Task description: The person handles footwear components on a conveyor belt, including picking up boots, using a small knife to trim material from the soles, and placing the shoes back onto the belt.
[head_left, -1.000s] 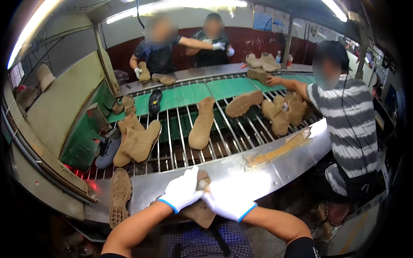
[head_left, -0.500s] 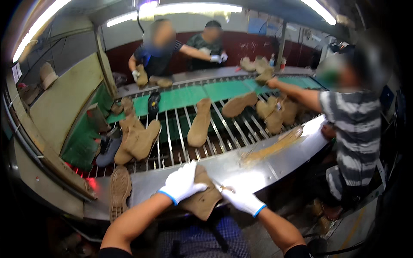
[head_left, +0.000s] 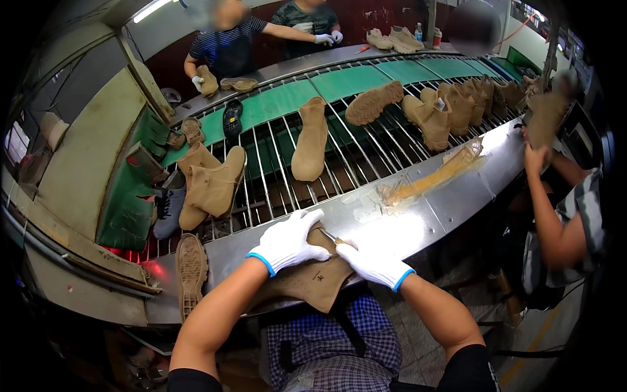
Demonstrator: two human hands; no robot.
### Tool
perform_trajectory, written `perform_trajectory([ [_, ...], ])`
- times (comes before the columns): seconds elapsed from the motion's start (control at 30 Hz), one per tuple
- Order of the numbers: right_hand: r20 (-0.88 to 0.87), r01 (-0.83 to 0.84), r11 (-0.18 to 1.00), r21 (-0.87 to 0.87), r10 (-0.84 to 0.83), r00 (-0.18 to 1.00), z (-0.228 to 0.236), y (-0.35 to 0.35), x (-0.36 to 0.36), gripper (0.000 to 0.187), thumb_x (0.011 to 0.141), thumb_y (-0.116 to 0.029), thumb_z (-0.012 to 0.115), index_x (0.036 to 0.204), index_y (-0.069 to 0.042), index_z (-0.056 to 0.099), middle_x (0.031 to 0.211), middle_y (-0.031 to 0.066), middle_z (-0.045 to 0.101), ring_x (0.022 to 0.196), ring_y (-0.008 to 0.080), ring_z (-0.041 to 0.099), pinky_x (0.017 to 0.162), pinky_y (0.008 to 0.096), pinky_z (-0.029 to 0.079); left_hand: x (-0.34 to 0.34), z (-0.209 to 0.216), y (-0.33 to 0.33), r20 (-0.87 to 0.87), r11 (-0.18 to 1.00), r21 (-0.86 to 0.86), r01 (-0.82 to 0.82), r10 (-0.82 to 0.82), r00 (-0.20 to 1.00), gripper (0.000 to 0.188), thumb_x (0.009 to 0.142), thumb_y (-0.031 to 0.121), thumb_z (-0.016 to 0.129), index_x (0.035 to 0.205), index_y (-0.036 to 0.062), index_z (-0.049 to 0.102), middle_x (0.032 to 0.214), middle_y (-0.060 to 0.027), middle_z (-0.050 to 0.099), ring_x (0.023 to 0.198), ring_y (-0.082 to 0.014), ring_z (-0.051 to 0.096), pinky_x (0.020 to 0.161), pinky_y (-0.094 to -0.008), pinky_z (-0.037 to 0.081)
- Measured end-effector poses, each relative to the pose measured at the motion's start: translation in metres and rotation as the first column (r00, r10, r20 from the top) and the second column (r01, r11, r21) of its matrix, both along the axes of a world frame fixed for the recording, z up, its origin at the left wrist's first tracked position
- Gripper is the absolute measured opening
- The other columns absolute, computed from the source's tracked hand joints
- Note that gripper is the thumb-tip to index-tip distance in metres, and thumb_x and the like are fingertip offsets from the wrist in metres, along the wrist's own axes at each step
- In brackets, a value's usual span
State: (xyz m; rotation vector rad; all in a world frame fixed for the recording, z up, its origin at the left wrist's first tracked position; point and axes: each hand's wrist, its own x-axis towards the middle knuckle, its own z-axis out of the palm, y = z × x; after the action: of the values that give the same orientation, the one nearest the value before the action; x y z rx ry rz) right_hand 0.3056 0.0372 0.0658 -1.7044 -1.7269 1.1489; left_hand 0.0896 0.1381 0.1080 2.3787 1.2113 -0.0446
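White gloves with blue cuffs cover both my hands. My left hand grips a tan boot lying on its side at the front of the steel ledge, its shaft opening toward me. A thin tool with a metal shaft and a light handle is pinched in my right hand. Its tip points at the part of the boot beside my left fingers, and whether it touches cannot be made out. Left of my forearm a tan outsole lies tread up.
Beyond the steel ledge runs a conveyor of metal rods bearing several tan boots, a black sole and a grey shoe. Hardened yellowish glue coats the ledge. Co-workers stand across and at right.
The view has tilted down. My right hand has brought the tool closer to my left fingers. The co-worker at right has drawn back from the conveyor and now holds a boot.
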Motion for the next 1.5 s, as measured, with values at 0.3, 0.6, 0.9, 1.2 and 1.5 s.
perform_trajectory([
  [0.3,0.239,0.028,0.981,0.191,-0.074,0.968,-0.011,-0.003,-0.01,0.05,0.11,-0.042,0.047,0.121,0.0,0.071,0.101,0.0265,0.076,0.093,0.0464,0.074,0.087,0.0527,0.058,0.0,0.0,-0.006,-0.043,0.997,0.076,0.026,-0.023,0.999,0.075,0.082,0.053,0.084,0.147,0.0254,0.061,0.147,-0.0161,0.058,0.126,-0.0429,0.067,0.106,-0.0497,0.057],
  [0.6,-0.004,0.062,0.99,-0.127,-0.063,0.998,-0.009,-0.031,0.028,0.055,0.108,-0.042,0.053,0.127,0.007,0.069,0.1,0.0191,0.076,0.094,0.0244,0.072,0.09,0.0377,0.056,-0.005,0.003,-0.011,-0.068,0.994,0.066,0.092,-0.088,0.994,0.065,0.086,0.054,0.081,0.144,0.027,0.066,0.146,-0.0161,0.058,0.124,-0.0398,0.068,0.104,-0.0483,0.058],
  [0.9,-0.01,0.14,0.988,0.065,-0.14,0.99,-0.017,-0.032,0.0,0.055,0.11,-0.046,0.056,0.136,0.001,0.068,0.113,0.023,0.076,0.108,0.0331,0.073,0.096,0.0421,0.056,-0.015,0.0,-0.013,0.052,0.997,0.021,-0.076,0.074,0.996,0.111,0.076,0.054,0.089,0.163,0.0081,0.036,0.148,-0.0254,0.061,0.128,-0.0456,0.066,0.107,-0.0489,0.055],
  [1.2,0.035,-0.141,0.87,0.473,0.142,0.989,-0.022,-0.026,-0.027,0.056,0.109,-0.022,0.054,0.163,-0.01,0.048,0.144,0.0261,0.066,0.129,0.0436,0.066,0.11,0.0459,0.053,-0.02,-0.012,-0.013,0.103,0.999,0.053,0.012,-0.018,0.994,0.093,0.08,0.053,0.086,0.151,0.0059,0.05,0.14,-0.0263,0.064,0.122,-0.0455,0.068,0.103,-0.0503,0.056],
  [1.5,0.347,-0.279,0.906,0.318,0.163,0.924,-0.002,-0.023,-0.019,0.052,0.107,-0.026,0.062,0.157,-0.014,0.054,0.125,0.0232,0.073,0.105,0.0431,0.073,0.096,0.0488,0.058,-0.021,0.011,-0.016,0.097,0.999,0.005,0.047,-0.047,0.994,0.113,0.08,0.055,0.086,0.165,0.0038,0.032,0.152,-0.0271,0.058,0.126,-0.0445,0.067,0.105,-0.0486,0.056],
])
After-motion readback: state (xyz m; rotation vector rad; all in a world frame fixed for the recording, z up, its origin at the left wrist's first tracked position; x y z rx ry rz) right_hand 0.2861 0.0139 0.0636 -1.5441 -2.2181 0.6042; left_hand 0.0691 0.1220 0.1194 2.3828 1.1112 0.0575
